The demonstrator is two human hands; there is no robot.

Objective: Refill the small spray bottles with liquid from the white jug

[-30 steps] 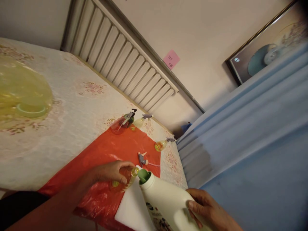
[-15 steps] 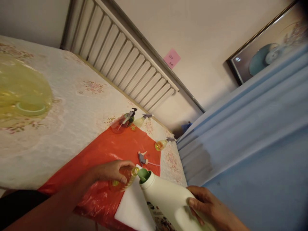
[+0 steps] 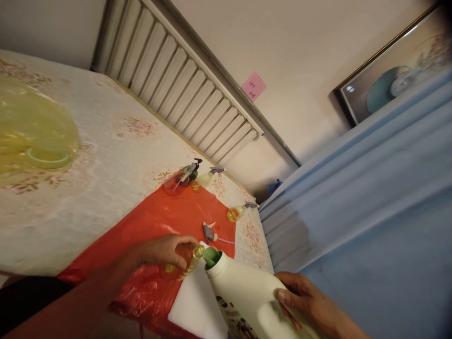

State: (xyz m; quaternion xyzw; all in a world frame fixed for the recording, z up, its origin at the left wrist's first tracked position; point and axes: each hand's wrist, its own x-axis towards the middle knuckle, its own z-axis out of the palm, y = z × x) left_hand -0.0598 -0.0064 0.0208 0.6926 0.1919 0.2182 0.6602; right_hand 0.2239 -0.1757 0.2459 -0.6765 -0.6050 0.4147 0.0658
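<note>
Fingers of the left hand (image 3: 162,252) clasp a small clear bottle (image 3: 190,264) at the near edge of the table (image 3: 106,155), while the right hand (image 3: 307,301) grips a white detergent jug (image 3: 243,296) tipped to its mouth.

five small bottles (image 3: 174,184) (image 3: 191,175) (image 3: 205,179) (image 3: 236,213) (image 3: 192,261) are counted, three far, one right, one near; one white jug (image 3: 243,296), one loose spray head (image 3: 209,232) and one red sheet (image 3: 169,216) are seen.

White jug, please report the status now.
Left hand grips small bottle over red sheet. Right hand grips white jug, tilted, spout at bottle mouth. Loose sprayer head lies just beyond, apart.
</note>
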